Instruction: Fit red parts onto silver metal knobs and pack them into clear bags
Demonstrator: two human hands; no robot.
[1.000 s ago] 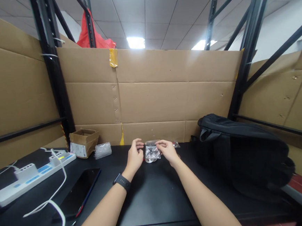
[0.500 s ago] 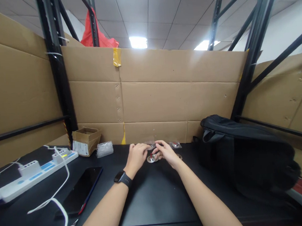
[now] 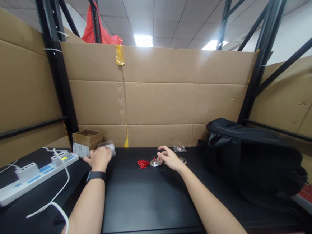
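Note:
My left hand (image 3: 99, 159), palm down with a black watch on its wrist, is at the clear plastic wrap (image 3: 111, 148) beside the cardboard box (image 3: 89, 139). Its fingertips are partly hidden, so its grip does not show. My right hand (image 3: 170, 158) is loosely spread, with nothing visible held, its fingertips at the edge of a round metal disc (image 3: 155, 163) that has a small red piece upright on it. Left of that disc lies a pile of small red pieces (image 3: 143, 163). Another metal disc (image 3: 183, 161) sits just right of my right hand.
A clear packet (image 3: 179, 148) with a round part lies near the back cardboard wall (image 3: 157, 102). The black bag (image 3: 252, 156) stands at the right. On the left are a white power strip (image 3: 39, 176), white cables and a dark phone, partly hidden by my left arm.
My left hand has moved left from the metal disc to the plastic wrap, uncovering the red pile. Clear plastic between my hands is gone from there. My right hand has barely moved.

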